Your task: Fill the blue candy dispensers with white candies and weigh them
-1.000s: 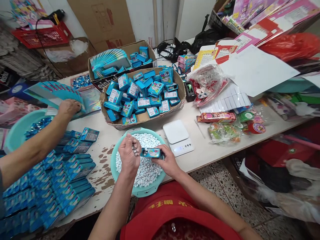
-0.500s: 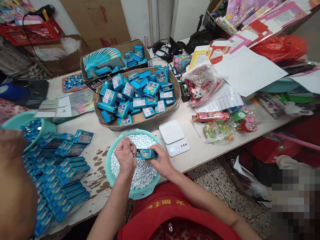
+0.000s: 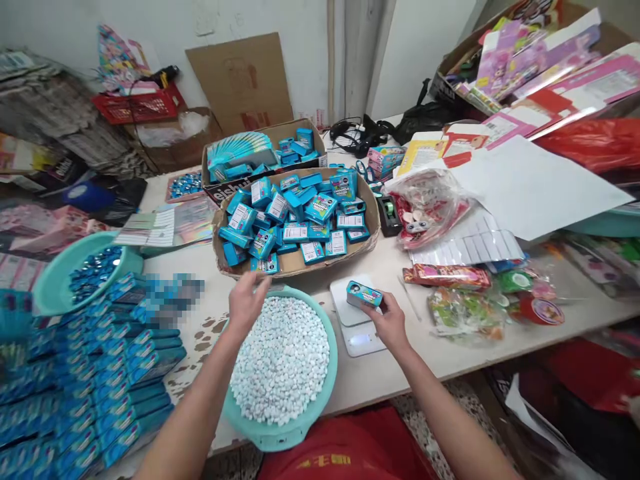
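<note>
In my right hand (image 3: pixel 391 325) is a small blue candy box (image 3: pixel 364 294), gripped by its near end and held over the white kitchen scale (image 3: pixel 345 303); I cannot tell if it touches the plate. My left hand (image 3: pixel 245 305) is empty, fingers apart, over the left rim of a turquoise basin (image 3: pixel 326 393). Small white candies (image 3: pixel 280 360) fill that basin. Just beyond my left fingertips stands a cut-down cardboard box (image 3: pixel 287 268) heaped with blue candy boxes (image 3: pixel 320 208).
Rows of blue candy boxes (image 3: pixel 115 387) cover the table's left side, beside a turquoise tub (image 3: pixel 55 290) of shiny blue pieces. A second carton (image 3: pixel 220 193) stands behind. To the right lie bagged sweets (image 3: pixel 457 313), a tape dispenser (image 3: pixel 389 217) and white sheets (image 3: pixel 540 187).
My right hand has carried the candy box from above the basin rightward to the scale. The left hand has opened from a closed pose and moved toward the cardboard box. The view has shifted.
</note>
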